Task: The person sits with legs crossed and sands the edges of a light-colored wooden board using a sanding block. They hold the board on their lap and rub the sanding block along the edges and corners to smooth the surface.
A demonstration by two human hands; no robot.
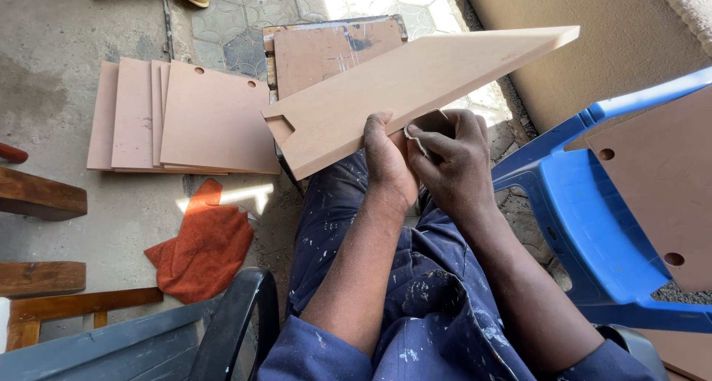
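Note:
A long tan fibreboard panel [415, 84] with a notched left end lies tilted across my lap, its far tip pointing up to the right. My left hand [387, 162] grips its near edge from below. My right hand [452, 155] pinches a small folded piece of sandpaper [426, 125] against that same edge, right beside my left hand. My legs in paint-flecked blue work trousers [348, 203] are under the panel.
A stack of several similar panels [185, 121] lies on the concrete floor to the left, another board [326, 47] behind it. An orange rag [208, 244] lies on the floor. A blue plastic chair [593, 218] at right carries a drilled panel [660, 181]. Wooden pieces [37, 196] sit at left.

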